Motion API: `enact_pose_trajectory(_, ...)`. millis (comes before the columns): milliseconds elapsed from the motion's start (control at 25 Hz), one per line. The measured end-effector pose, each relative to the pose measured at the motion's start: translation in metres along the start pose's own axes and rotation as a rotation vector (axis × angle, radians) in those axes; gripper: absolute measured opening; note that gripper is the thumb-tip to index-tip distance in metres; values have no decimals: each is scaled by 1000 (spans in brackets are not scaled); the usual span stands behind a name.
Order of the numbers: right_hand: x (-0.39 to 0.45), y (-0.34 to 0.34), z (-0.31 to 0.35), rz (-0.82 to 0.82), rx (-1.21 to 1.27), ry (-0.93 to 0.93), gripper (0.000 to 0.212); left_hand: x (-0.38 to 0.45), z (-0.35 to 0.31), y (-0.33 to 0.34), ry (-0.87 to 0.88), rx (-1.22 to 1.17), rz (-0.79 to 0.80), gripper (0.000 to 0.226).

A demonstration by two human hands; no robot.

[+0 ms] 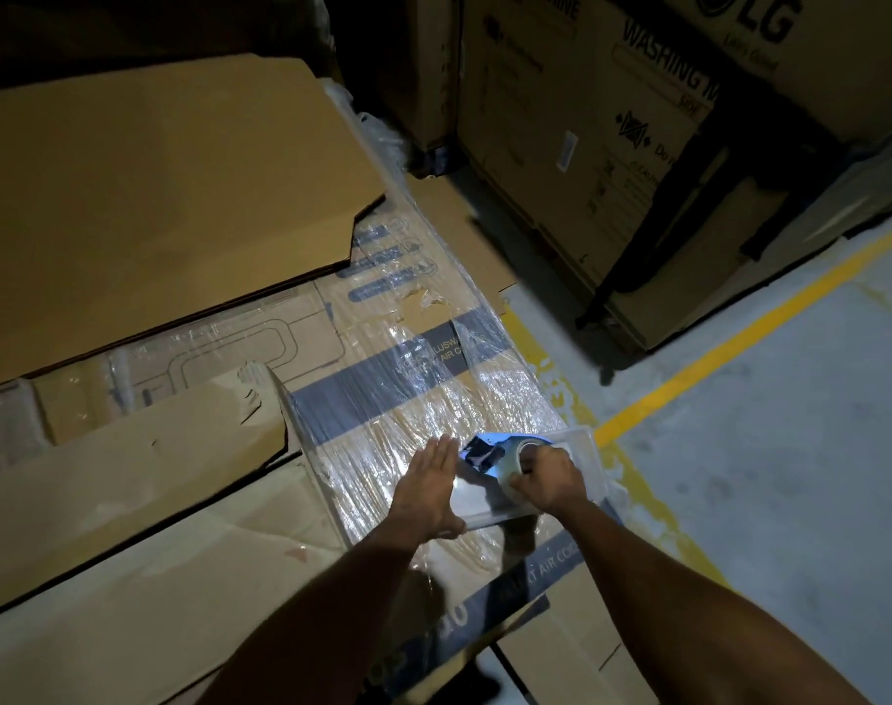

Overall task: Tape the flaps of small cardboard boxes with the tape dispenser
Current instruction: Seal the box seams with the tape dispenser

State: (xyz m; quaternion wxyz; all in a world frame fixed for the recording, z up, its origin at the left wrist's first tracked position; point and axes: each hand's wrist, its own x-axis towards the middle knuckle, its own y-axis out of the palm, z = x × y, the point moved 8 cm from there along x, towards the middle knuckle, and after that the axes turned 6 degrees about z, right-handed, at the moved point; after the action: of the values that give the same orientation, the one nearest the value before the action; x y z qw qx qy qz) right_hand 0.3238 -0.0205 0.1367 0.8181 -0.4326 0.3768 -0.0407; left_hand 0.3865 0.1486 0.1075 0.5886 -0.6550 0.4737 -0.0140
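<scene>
A small pale flat box (579,452) lies on top of a large plastic-wrapped carton (398,348). My right hand (548,478) grips a blue tape dispenser (489,452) with a clear tape roll, set on the small box's top. My left hand (428,483) lies flat, fingers straight, pressing down at the small box's left edge. The dispenser's blade end points toward my left hand's fingertips. The near part of the box is partly hidden by my hands.
Flattened cardboard sheets (154,195) pile up to the left and front. Tall appliance cartons (612,119) stand at the back right. Grey floor (790,450) with a yellow line (729,343) lies to the right.
</scene>
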Motion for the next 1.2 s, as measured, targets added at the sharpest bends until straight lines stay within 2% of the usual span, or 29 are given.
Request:
enact_pose_trajectory(80,-6,-18,13,-46,-17,-39,18,-8,1,-10,-8,-181,-45,113)
enact_pose_trajectory(160,-13,-39,35,-91,-49,-95,17,-20,11,-31,-84,-618,-155,82)
enact_pose_trajectory(240,-20,-65,70,-150,-75,-169,16,-36,26,-61,-229,-1113,-270,40)
enact_pose_trajectory(280,-24,-78,92,-184,-97,-219,15,-42,30,-75,-295,-1333,-260,29)
enact_pose_trajectory(320,-28,-91,117,-225,-128,-280,14,-47,32,-90,-324,-1520,-221,33)
enact_pose_trajectory(440,-46,-123,204,-396,-247,-512,15,-69,45,-148,-250,-1954,-136,69)
enact_pose_trajectory(560,-71,-133,276,-590,-342,-700,20,-98,81,-198,-119,-2245,-206,74)
enact_pose_trajectory(640,-92,-125,319,-661,-408,-789,22,-125,113,-220,-43,-2344,-286,61)
enact_pose_trajectory(720,-111,-111,355,-695,-418,-876,27,-155,142,-232,-4,-2339,-339,47)
enact_pose_trajectory(880,-137,-67,410,-636,-329,-1005,39,-212,200,-233,1,-2205,-545,21)
enact_pose_trajectory(960,-149,-34,428,-589,-269,-1037,39,-244,227,-227,-29,-2132,-624,8)
enact_pose_trajectory(1080,-157,22,440,-415,-173,-954,22,-290,267,-209,-147,-1992,-658,12)
enact_pose_trajectory(1200,-160,69,437,-312,-148,-846,26,-316,294,-191,-208,-1923,-610,34)
